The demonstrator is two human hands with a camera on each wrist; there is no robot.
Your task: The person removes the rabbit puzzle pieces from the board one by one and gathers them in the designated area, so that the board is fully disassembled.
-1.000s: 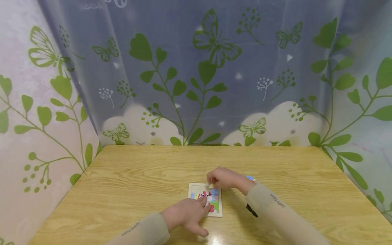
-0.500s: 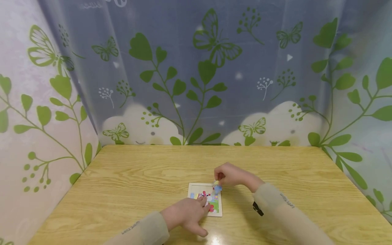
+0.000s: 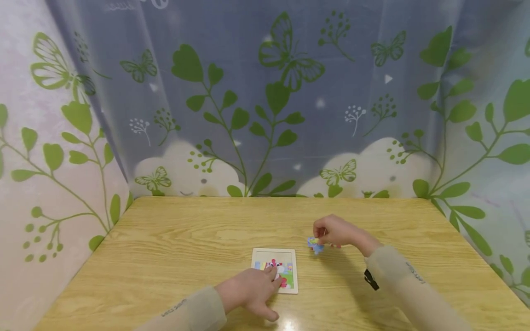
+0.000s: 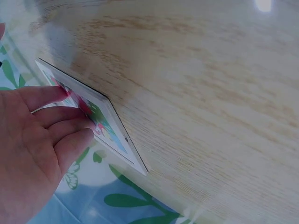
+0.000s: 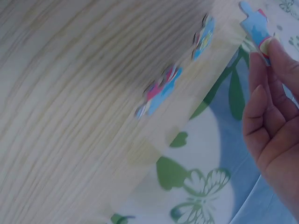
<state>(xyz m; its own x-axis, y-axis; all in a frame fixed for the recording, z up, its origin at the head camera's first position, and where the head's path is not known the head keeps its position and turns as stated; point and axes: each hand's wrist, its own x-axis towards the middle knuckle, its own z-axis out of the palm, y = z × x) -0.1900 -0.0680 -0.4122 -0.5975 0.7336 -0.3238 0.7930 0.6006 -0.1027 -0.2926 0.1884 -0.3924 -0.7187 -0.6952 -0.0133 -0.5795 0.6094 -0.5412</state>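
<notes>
Nearest: L hand (image 3: 252,287), sleeve (image 3: 190,308) in from the lower L, across the near-L corner of a puzzle frame (image 3: 295,271). Frame lies flat on the table (image 3: 186,248); its R & far rims are uncovered, wood showing on both sides. Fitted pieces (image 3: 286,275) fill the near part; far strip shows the plain base. L hand holds nothing: fingers stretched, tips resting on the picture, thumb spread wide toward the near side, off the frame.

A bit farther & R: R hand (image 3: 337,230), past the frame's far-R corner w/ a gap of wood btwn; R sleeve (image 3: 406,285) slants in from lower R. Wrist bent, fingers down & to the L. Grip narrow: thumb & fingers pinch one puzzle pc (image 5: 256,25), mostly blue. Can't tell if it touches the wood. Near it, two loose pcs (image 5: 163,88) lie on the table, a small gap btwn them.

Both hands well apart from the table's side edges; far edge is well beyond, w/ a leaf-print curtain (image 3: 232,92) right behind.
</notes>
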